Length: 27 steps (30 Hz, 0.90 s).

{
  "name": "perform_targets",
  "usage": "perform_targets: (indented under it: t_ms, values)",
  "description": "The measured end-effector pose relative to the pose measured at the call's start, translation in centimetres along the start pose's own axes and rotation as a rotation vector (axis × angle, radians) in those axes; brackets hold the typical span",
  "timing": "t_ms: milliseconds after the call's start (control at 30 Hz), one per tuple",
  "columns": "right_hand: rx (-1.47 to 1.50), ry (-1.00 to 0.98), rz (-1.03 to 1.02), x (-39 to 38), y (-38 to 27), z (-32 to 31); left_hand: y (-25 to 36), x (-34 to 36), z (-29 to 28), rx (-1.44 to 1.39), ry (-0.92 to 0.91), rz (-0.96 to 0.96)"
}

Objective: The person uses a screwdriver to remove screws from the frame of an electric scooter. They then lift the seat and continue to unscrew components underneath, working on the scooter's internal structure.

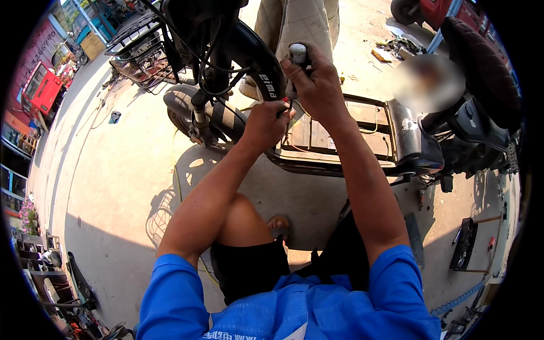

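My right hand (320,88) is closed round the handle of a screwdriver (298,54) with a pale rounded end, held upright at the scooter's front column. Just below it my left hand (265,126) is closed, thumb and fingers pinched together near the screwdriver's lower end. Whatever lies between those fingers is too small to make out. The black electric scooter (258,54) stands across in front of me. Its footboard is open, with brown battery blocks (323,136) and thin wires showing beside my hands. The screwdriver's tip is hidden.
Beige quilted fabric (309,25) hangs beyond the scooter. A wire basket (144,65) is at the far left, near a red vehicle (44,88). On the right lie a black tool case (464,243) and a coiled blue hose (459,300). A thin yellow cable (177,175) crosses the ground.
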State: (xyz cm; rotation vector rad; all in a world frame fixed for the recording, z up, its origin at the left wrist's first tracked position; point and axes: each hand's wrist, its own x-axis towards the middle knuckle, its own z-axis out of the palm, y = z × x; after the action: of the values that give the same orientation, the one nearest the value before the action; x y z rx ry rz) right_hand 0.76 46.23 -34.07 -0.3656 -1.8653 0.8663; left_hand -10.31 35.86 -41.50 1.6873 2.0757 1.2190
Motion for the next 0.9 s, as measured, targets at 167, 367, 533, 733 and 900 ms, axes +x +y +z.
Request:
perform_targets:
  t_ms: [167, 367, 533, 733, 900]
  values:
    - [-0.027, -0.001, -0.023, -0.1, -0.3, 0.1, 0.1, -0.1, 0.0, -0.013, -0.003, 0.013]
    - [0.01, 0.005, 0.035, 0.0, -0.6, 0.1, 0.8, 0.1, -0.3, 0.063, -0.022, -0.012]
    - [-0.049, 0.027, -0.003, 0.3, -0.3, 0.4, 0.8, -0.1, 0.0, 0.016, 0.048, 0.023]
    - [-0.165, 0.035, -0.093, 0.4, -0.4, 0.2, 0.8, -0.1, 0.0, 0.047, 0.046, 0.046]
    - [-0.159, 0.034, -0.092, 0.3, -0.2, 0.4, 1.0, -0.2, 0.0, 0.058, 0.053, 0.046]
